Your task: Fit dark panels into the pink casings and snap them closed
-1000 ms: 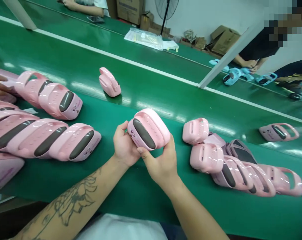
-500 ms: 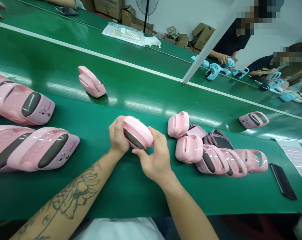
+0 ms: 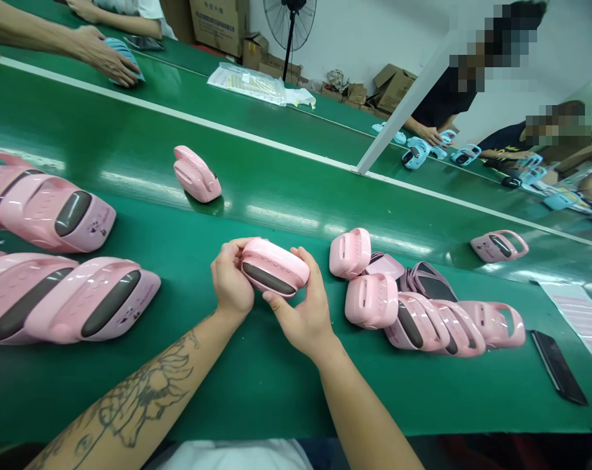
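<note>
belt: green conveyor belt (image 3: pixel 276 398) is lying beneath rows of pink plastic cases (image 3: pixel 55 212), left and right
left hand: left hand (image 3: pixel 232 281) is curling around the case's left end
right hand: right hand (image 3: pixel 300 310) is gripping its right end
held item: pink case (image 3: pixel 275 266) is sitting between both hands, dark oval panel facing near

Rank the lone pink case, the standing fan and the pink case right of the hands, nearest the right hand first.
From the right hand:
1. Pink case, just right
2. Lone pink case, across belt
3. Standing fan, by the wall
</note>
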A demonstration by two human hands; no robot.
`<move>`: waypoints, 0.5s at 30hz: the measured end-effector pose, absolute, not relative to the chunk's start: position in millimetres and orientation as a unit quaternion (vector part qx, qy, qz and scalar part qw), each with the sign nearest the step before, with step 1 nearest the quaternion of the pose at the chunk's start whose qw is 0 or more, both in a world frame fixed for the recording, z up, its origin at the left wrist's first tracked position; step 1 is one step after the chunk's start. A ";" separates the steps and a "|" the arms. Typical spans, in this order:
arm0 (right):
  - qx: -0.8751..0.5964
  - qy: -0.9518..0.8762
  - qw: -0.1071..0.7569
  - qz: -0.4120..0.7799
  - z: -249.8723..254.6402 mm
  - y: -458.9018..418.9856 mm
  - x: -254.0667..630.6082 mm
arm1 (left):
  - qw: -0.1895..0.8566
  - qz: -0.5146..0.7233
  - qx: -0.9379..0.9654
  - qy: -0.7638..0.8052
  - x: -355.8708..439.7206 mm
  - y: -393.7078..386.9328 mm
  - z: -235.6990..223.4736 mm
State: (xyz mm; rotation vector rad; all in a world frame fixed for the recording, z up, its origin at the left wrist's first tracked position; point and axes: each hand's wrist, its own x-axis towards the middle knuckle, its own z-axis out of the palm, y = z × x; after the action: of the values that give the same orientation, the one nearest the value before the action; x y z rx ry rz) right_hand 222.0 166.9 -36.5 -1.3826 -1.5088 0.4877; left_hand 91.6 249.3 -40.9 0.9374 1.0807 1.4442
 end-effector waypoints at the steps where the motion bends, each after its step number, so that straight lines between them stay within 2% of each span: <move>1: -0.568 -0.621 0.501 0.204 -38.1 167.7 221.2 | 0.526 0.617 0.377 0.448 90.6 248.5 -40.2; 6: -0.533 -0.643 0.520 0.182 -45.6 170.3 220.7 | 0.530 0.621 0.392 0.424 81.9 250.0 -37.8; 10: -0.512 -0.662 0.519 0.175 -50.1 173.5 214.8 | 0.485 0.610 0.427 0.459 80.7 250.2 -45.6; 15: -0.572 -0.550 0.595 0.128 -45.1 195.0 205.6 | 0.479 0.620 0.379 0.493 93.2 241.4 -50.5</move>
State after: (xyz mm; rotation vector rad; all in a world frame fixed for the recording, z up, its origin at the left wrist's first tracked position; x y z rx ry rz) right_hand 205.6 195.0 -45.1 -1.3290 -1.2789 0.2965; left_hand 93.2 241.4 -50.5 0.9256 1.2026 1.5132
